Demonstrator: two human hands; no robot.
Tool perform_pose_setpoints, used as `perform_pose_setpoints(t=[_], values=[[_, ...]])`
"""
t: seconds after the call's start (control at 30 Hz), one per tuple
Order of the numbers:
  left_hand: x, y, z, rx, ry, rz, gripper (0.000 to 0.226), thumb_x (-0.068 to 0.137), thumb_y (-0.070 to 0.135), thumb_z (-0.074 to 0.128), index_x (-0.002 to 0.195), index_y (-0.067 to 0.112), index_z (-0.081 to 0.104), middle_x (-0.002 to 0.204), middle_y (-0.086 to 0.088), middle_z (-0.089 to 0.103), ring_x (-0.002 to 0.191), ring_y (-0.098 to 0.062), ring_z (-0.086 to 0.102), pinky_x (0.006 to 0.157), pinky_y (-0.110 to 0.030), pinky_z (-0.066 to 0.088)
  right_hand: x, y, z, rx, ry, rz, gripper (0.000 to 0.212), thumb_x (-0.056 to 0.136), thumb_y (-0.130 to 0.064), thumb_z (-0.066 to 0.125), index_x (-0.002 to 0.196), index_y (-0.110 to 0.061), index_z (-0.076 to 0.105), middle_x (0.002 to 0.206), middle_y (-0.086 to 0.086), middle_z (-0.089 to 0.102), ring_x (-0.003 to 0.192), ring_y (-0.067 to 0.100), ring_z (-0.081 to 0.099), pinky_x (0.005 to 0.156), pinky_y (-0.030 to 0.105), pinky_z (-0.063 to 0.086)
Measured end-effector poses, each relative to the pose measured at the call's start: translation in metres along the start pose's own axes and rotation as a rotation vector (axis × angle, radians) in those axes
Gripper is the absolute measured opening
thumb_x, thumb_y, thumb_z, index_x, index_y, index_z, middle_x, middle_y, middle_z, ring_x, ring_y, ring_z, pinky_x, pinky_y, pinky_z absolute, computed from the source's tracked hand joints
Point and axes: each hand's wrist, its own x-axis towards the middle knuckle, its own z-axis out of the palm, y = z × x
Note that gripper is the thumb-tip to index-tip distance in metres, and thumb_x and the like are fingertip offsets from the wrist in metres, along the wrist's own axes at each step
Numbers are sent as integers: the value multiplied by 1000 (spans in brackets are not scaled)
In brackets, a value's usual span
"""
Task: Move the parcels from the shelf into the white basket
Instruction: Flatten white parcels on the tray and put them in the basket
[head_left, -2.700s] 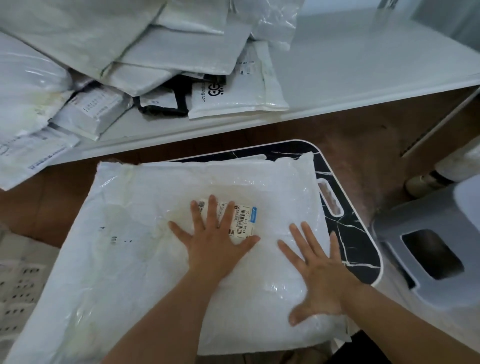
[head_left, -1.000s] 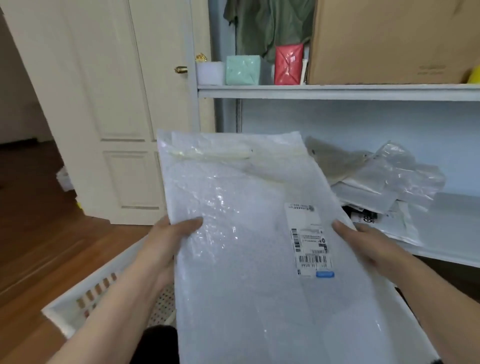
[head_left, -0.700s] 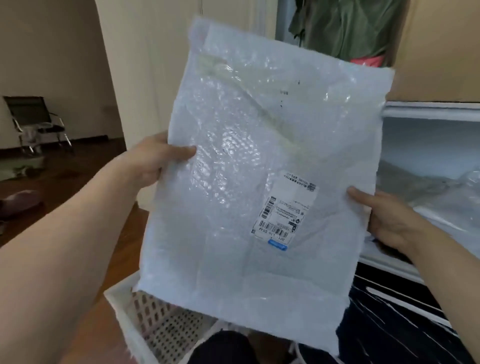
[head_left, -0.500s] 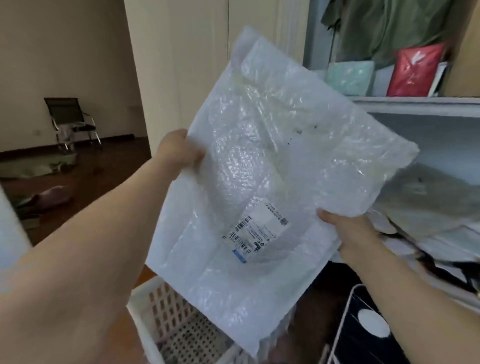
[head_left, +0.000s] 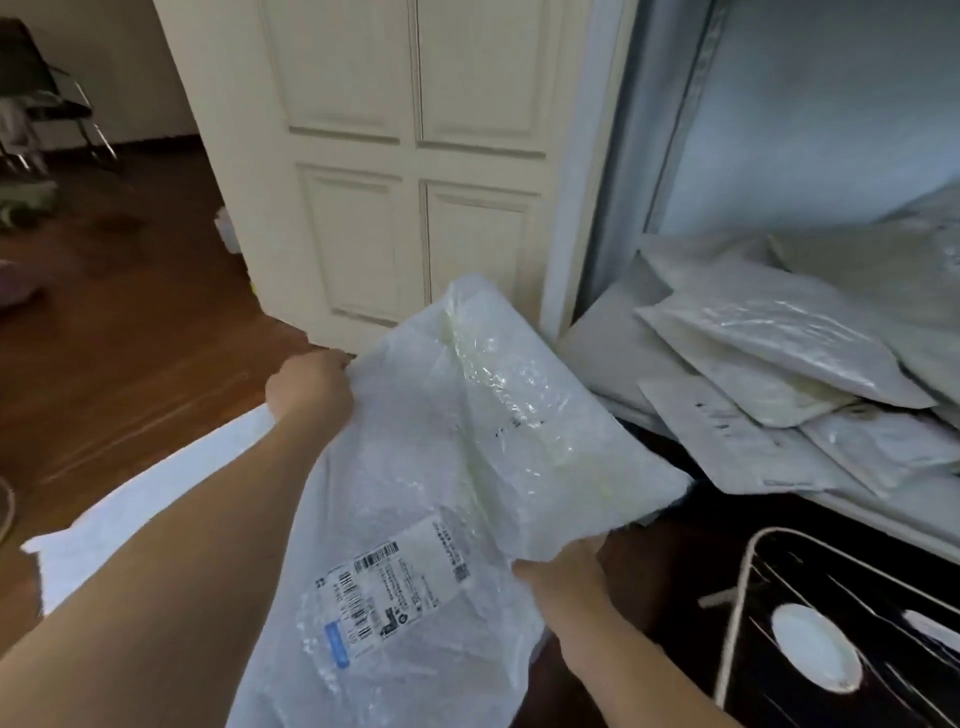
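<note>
Gripping: both hands hold one large bubble-wrap parcel (head_left: 457, 499) up in the air, label facing the camera.
Right hand: the right hand (head_left: 563, 574), nearest at about 5 o'clock, has its fingers curled round the parcel's lower right edge, just beside the printed label (head_left: 387, 590).
Left hand: the left hand (head_left: 311, 395), farther out at about 10 o'clock, pinches the parcel's upper left edge with curled fingers.
Long axis: the parcel runs from the near bottom of the view up toward 1 o'clock, sagging and creased between the two grips.
Key relation: the white basket (head_left: 150, 488) shows as a blurred pale rim at about 8 o'clock, below and left of the parcel and partly hidden by the left forearm; the left hand is the nearer one to it, so the drop probably calls for a swing down and leftward.
Basket contents: cannot be told.
Black tray: a black marbled tray (head_left: 852, 613) with a white rim lies at 4 o'clock, below the shelf.
Shelf: at 2 o'clock the white shelf (head_left: 883, 522) carries a loose pile of more parcels (head_left: 769, 358), overlapping and hanging over its front edge.
Room: brown wooden floor (head_left: 135, 332) at 10 o'clock, cream panelled door (head_left: 415, 156) at 12 o'clock, dark chair (head_left: 41, 88) far off at 10 o'clock.
</note>
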Motion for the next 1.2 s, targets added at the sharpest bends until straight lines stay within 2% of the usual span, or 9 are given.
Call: perform_pose_setpoints(t=[0.17, 0.3, 0.47, 0.57, 0.7, 0.83, 1.0, 1.1, 1.2], values=[[4, -17, 100, -38, 127, 9, 16, 85, 1, 45, 81, 11, 56, 76, -10, 61, 68, -29, 46, 57, -29, 34, 45, 2, 16, -562, -17, -152, 18, 96, -19, 50, 80, -9, 50, 80, 1, 55, 73, 14, 58, 60, 21, 46], [-14, -26, 161, -42, 201, 55, 9, 88, 2, 44, 86, 9, 47, 59, -9, 49, 60, -30, 47, 51, -30, 27, 75, 8, 21, -1228, -41, -362, 30, 98, -20, 39, 120, -14, 60, 126, 8, 57, 121, 28, 47, 105, 41, 31], [-30, -49, 229, 243, 59, 290, 15, 74, 7, 52, 67, 1, 63, 74, -19, 57, 65, -34, 53, 61, -40, 44, 103, 16, 35, -1693, -386, -310, 35, 97, -15, 39, 126, -13, 58, 132, 7, 55, 124, 29, 47, 102, 46, 34], [-34, -52, 250, 415, -131, 297, 5, 77, 5, 67, 79, 4, 72, 89, -13, 65, 83, -35, 61, 74, -43, 49, 121, 26, 46, -1820, -548, -295, 35, 98, -19, 39, 129, -11, 54, 135, 11, 51, 127, 34, 43, 103, 54, 32], [-42, -65, 283, 667, -347, 297, 32, 93, 12, 49, 124, 13, 57, 121, -2, 55, 115, -23, 50, 100, -33, 38, 117, 27, 54, -1633, -734, -245, 38, 98, -31, 44, 128, -10, 53, 134, 12, 50, 126, 33, 45, 102, 48, 37], [-54, -66, 310, 671, -484, 221, 39, 97, 12, 42, 136, 9, 45, 132, -6, 49, 121, -22, 45, 104, -31, 33, 110, 8, 58, -1213, -696, -422, 37, 94, -49, 46, 86, -14, 58, 89, 2, 53, 91, 24, 53, 71, 31, 40], [-82, -34, 325, 462, -423, 82, 58, 98, 45, 29, 150, 24, 15, 158, -21, -2, 145, -43, -5, 114, -62, 2, 153, 12, 49, -1838, -660, -252, 46, 96, -41, 49, 133, -13, 45, 132, 11, 47, 122, 35, 43, 105, 57, 28], [-94, -24, 342, 226, -606, 203, 92, 77, 84, 33, 139, 49, -26, 147, -2, -45, 133, -34, -42, 99, -74, -15, 161, 13, 47, -2022, -760, -28, 41, 95, -50, 49, 121, -19, 46, 113, 11, 51, 127, 37, 39, 108, 60, 23], [-102, -32, 360, 205, -896, 146, 119, 58, 88, 56, 137, 57, -27, 143, 5, -50, 132, -36, -43, 96, -81, -10, 164, 12, 46, -2066, -753, -69, 38, 97, -49, 47, 122, -20, 44, 99, 11, 47, 129, 38, 35, 109, 60, 21]])
